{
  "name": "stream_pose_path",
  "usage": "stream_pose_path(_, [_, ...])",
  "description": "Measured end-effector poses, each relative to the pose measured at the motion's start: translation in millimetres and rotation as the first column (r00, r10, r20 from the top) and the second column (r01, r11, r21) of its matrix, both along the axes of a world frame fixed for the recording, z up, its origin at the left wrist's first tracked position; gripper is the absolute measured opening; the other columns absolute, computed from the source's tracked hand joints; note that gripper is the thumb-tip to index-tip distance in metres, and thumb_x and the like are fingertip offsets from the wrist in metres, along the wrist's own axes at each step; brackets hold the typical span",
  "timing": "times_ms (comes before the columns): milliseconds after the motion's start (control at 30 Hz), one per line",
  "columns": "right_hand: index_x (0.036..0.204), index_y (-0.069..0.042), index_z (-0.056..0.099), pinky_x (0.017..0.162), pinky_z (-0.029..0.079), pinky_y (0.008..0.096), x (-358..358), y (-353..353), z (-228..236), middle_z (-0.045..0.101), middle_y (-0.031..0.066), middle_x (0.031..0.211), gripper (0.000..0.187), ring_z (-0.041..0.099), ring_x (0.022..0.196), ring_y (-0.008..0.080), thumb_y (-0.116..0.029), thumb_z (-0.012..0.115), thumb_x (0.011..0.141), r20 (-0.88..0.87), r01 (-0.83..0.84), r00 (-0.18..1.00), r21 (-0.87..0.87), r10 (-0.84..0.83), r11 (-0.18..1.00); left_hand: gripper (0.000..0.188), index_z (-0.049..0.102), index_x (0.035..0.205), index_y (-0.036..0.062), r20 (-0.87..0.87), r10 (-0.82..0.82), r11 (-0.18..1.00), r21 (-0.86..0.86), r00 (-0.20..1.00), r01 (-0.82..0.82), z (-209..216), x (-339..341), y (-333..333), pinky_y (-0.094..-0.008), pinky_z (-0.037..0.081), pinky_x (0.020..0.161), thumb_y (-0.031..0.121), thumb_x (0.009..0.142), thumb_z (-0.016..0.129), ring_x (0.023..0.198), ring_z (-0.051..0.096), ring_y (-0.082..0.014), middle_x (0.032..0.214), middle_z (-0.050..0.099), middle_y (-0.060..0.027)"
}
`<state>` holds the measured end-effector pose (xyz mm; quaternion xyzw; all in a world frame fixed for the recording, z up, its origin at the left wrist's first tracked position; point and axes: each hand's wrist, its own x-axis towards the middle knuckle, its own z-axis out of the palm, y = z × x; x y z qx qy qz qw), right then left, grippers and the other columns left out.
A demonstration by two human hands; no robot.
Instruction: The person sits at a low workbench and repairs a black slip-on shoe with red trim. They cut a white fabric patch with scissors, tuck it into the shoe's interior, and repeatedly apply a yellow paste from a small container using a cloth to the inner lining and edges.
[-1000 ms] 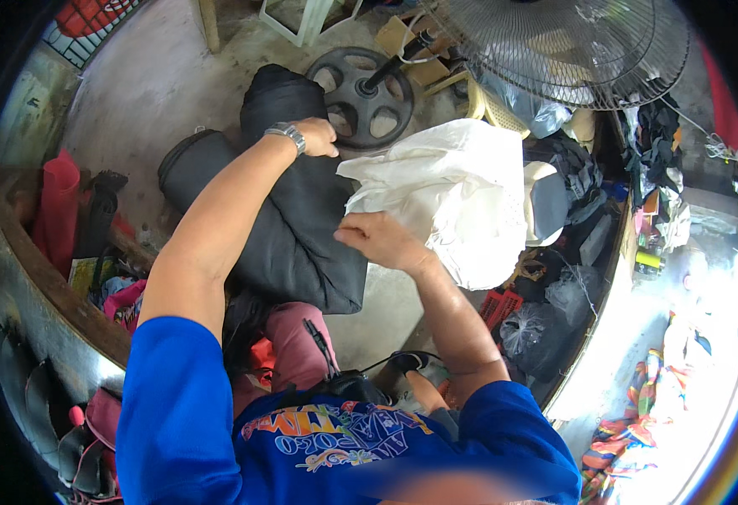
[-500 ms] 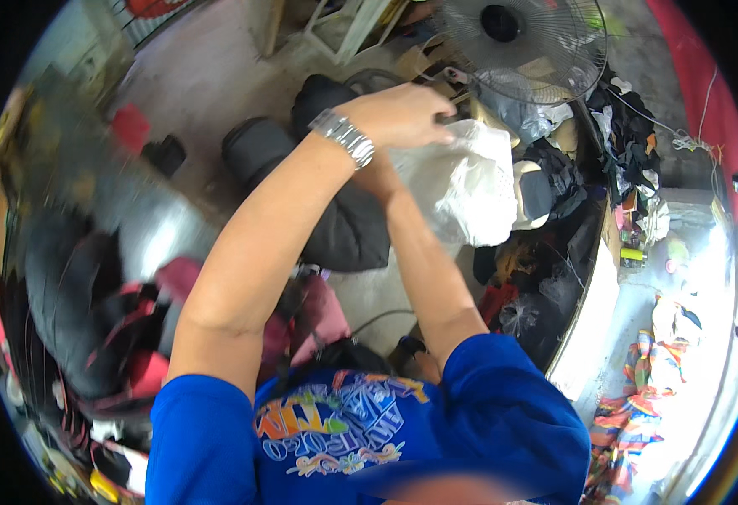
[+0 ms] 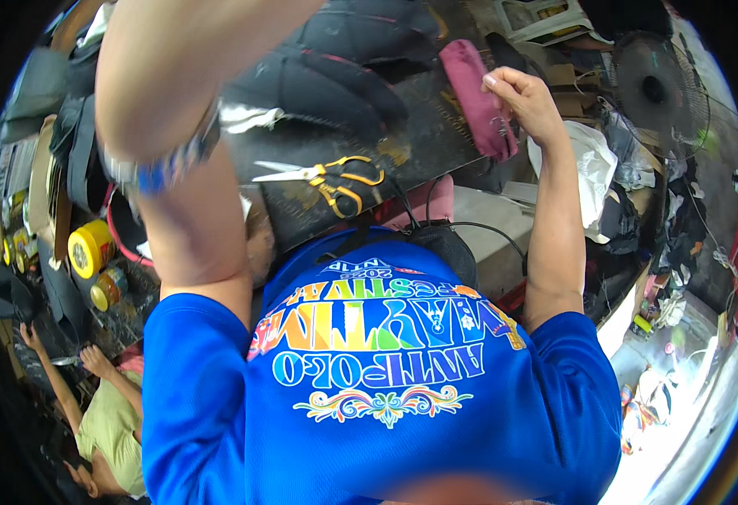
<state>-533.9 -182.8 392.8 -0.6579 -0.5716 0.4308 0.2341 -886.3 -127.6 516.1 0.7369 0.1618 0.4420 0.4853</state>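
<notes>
My left arm bends up close to the camera, and the watch (image 3: 160, 171) on it is blurred. My left hand (image 3: 243, 34) is a large smeared shape at the upper left, with its fingers out of sight. My right hand (image 3: 520, 99) has thumb and fingertips pinched together over the edge of a maroon fabric roll (image 3: 467, 88). Whether they grip the roll itself is unclear. Yellow-and-black-handled scissors (image 3: 323, 175) lie spread on the dark table (image 3: 293, 206) in front of me. Black fabric pieces (image 3: 335, 88) lie beyond them, beside a small white cloth (image 3: 247, 118).
Left are a yellow tub (image 3: 90, 249), a jar (image 3: 109, 288) and another person (image 3: 108, 421) in a light green top. Right of my right arm stand a white bag (image 3: 584, 172) and a fan (image 3: 655, 88). A cable (image 3: 491, 227) loops near my lap.
My view has swung left toward the table. Both hands have come away from beside the white bag and parted: the left toward the camera, the right to the maroon roll.
</notes>
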Motion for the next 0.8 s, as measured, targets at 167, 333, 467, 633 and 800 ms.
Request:
stream_pose_path(167, [0.100,-0.005,0.073,0.057,0.043,0.0214,-56,17,-10,0.061,-0.0031,0.074,0.023,0.053,0.063,0.0049,-0.027,0.064,0.102,-0.109,-0.156,0.981,0.039,0.159,0.987,0.030,0.070,0.113,-0.0050,-0.286,-0.360,0.862,-0.465,0.888,0.200,-55,-100,-73,-0.0336,0.053,0.085,0.021,0.097,0.067,0.095,0.068,-0.0211,0.103,0.071,-0.0134])
stream_pose_path(333, [0.104,-0.002,0.066,0.060,0.053,0.0323,-84,-6,-26,0.063,0.0072,0.074,0.037,0.058,0.057,0.0160,-0.037,0.057,0.107,-0.734,0.120,0.679,0.103,-0.006,0.987,0.021,0.069,0.110,0.0015,-0.680,-0.524,0.686,-0.694,0.513,-0.219,-123,-147,-187,-0.0313,0.053,0.077,0.017,0.096,0.072,0.087,0.067,-0.0188,0.098,0.071,-0.0085])
stream_pose_path(467, [0.100,0.001,0.067,0.058,0.051,0.0245,-106,-17,-52,0.065,0.0048,0.074,0.034,0.059,0.058,0.0111,-0.033,0.062,0.105,-0.861,0.019,0.503,0.090,0.068,0.996,0.041,0.062,0.123,-0.0022,-0.696,-0.454,0.461,-0.718,0.556,-0.522,-150,-173,-252,-0.0332,0.051,0.089,0.017,0.091,0.079,0.098,0.061,-0.0157,0.104,0.067,-0.0079])
stream_pose_path(633, [0.101,0.003,0.072,0.066,0.053,0.0221,-111,-39,-75,0.071,0.0073,0.086,0.023,0.067,0.073,0.0110,-0.018,0.063,0.102,-0.685,-0.308,0.689,0.018,0.236,0.951,0.044,0.064,0.128,-0.0034,-0.573,-0.442,0.351,-0.818,0.690,-0.455,-188,-186,-307,-0.0344,0.049,0.100,0.011,0.088,0.076,0.111,0.065,-0.0275,0.113,0.066,-0.0169])
stream_pose_path(800, [0.114,0.005,0.072,0.083,0.057,0.0351,-156,-97,-100,0.076,0.0157,0.103,0.026,0.074,0.093,0.0249,-0.016,0.067,0.099,-0.517,-0.876,0.369,0.085,0.773,0.475,0.028,0.070,0.111,-0.0037,-0.840,-0.223,0.678,-0.498,0.494,-0.540,-215,-170,-366,-0.0362,0.055,0.074,-0.001,0.084,0.068,0.085,0.069,-0.0334,0.092,0.065,-0.0163])
